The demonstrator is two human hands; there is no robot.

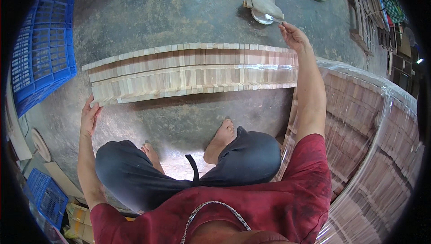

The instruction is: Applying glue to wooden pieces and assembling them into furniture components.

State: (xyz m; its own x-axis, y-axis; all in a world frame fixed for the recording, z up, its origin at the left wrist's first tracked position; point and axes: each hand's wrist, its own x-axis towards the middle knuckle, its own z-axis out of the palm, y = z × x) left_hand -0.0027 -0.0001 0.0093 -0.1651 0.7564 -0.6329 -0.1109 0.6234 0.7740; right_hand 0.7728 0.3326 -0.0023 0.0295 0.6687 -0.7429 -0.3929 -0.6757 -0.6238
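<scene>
The row of wood blocks (193,71) lies on the concrete floor (188,10). The left hand (89,117) presses flat at its near-left end; the right hand (292,35), beyond its right end, pinches a tape roll (265,17) (clear film stretched across). A slack pull could let blocks slide apart.

The blocks (193,71) were pale, matt wood, banded with glossy clear tape (265,66); the floor (179,15) was rough grey concrete, the crate (42,51) blue plastic.

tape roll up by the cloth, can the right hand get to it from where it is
Probably yes: the right hand is raised just past the row of wooden blocks, close to the tape roll, with only bare floor between them.
</scene>
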